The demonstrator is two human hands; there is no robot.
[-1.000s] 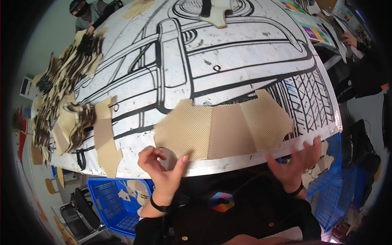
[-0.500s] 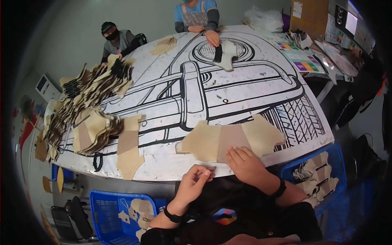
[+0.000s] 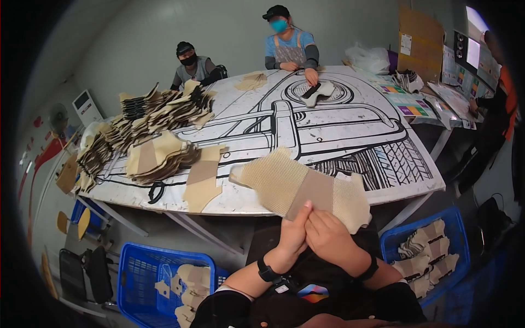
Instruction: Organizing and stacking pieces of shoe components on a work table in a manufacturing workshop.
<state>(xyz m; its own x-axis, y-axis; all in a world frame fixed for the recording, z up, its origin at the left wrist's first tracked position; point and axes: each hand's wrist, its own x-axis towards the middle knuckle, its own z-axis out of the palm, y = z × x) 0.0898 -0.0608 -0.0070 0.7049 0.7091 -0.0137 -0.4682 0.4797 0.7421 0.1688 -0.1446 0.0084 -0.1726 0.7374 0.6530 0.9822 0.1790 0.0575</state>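
Beige mesh shoe-upper piece (image 3: 301, 188) is held up above the table edge (image 3: 404, 191). Left hand (image 3: 294, 232) and right hand (image 3: 331, 235) both pinch its lower edge, touching each other.

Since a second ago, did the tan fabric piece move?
Yes. The tan fabric piece lay flat on the table near its front edge; now both hands hold it lifted off the table, toward the person.

1. We hold a beige mesh shoe piece (image 3: 303, 188) up with our left hand (image 3: 293, 232) and our right hand (image 3: 331, 235) at its lower edge.
2. It is above the table (image 3: 350, 136) edge.
3. Blue baskets (image 3: 145, 273) stand on both sides below.
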